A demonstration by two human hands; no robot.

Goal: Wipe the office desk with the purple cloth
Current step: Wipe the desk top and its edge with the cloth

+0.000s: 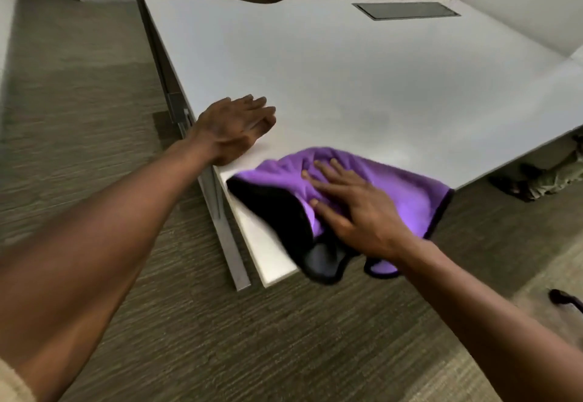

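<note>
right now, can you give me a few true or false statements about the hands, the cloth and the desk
1. The right hand presses flat on the purple cloth. True.
2. The left hand grips the cloth. False: it rests open on the desk, apart from the cloth.
3. The cloth lies at the desk's far edge. False: it lies at the near corner, partly overhanging.
4. A dark rectangular panel sits in the desk's far side. True.

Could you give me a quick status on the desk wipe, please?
Right hand flat on purple cloth, near desk corner. Left hand flat on desk edge. Nothing in the way.
</note>
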